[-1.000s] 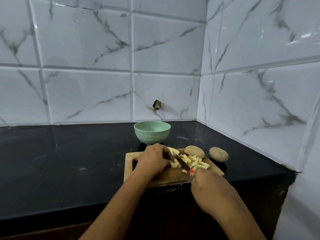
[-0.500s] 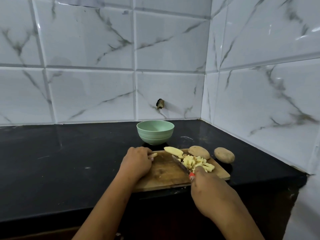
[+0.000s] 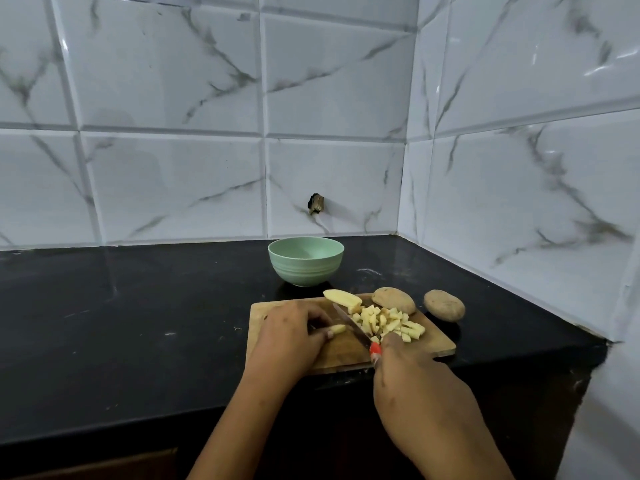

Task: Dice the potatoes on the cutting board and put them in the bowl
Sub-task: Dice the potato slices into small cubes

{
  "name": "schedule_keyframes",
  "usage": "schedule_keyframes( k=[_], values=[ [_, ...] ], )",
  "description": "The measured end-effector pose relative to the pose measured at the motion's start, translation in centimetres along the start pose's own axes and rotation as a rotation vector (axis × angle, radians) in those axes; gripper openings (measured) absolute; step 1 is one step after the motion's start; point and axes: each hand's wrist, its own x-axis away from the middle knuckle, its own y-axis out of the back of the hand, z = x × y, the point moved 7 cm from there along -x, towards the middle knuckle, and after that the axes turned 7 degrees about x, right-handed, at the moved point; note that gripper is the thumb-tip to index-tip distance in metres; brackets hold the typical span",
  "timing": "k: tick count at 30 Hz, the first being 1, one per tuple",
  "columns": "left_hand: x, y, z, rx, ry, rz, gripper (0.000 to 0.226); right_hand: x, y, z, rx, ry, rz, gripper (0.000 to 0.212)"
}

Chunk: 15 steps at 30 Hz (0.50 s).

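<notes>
So the wooden cutting board (image 3: 346, 355) sits near the front edge of the black table (image 3: 138, 306), off to the right. The left hand (image 3: 291, 336) is down on the board, fingers curled, pinching a small pale potato strip (image 3: 336, 329) at its tips. The right hand (image 3: 415, 382) grips a knife (image 3: 350, 323) by its red handle, and the blade angles across the board just right of that strip. Right of the blade there's a heap of diced potato (image 3: 388, 323). A peeled potato piece (image 3: 343, 297) lies at the board's far edge, with a whole unpeeled potato (image 3: 394, 300) next to it on the far right corner. Another whole potato (image 3: 444, 305) sits on the table just beside the board. The green bowl (image 3: 305, 260) is on the table just behind the board, close to the marble-look tiled wall (image 3: 173, 168).
</notes>
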Motion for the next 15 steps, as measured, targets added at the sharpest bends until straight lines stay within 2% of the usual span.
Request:
schedule_keyframes(
  k=[6,11,15],
  values=[
    [0.2,-0.4,0.3,0.020,0.013,-0.017,0.012,0.0,-0.7,1.0,0.090,0.015,0.088,0.025],
    [0.0,-0.4,0.3,0.049,0.011,-0.011,0.010,-0.7,-1.8,1.8,0.085,-0.050,0.154,0.027],
    [0.2,-0.3,0.3,0.061,0.021,-0.019,0.009,-1.7,-1.2,1.0,0.088,-0.035,0.130,0.030]
  ],
)
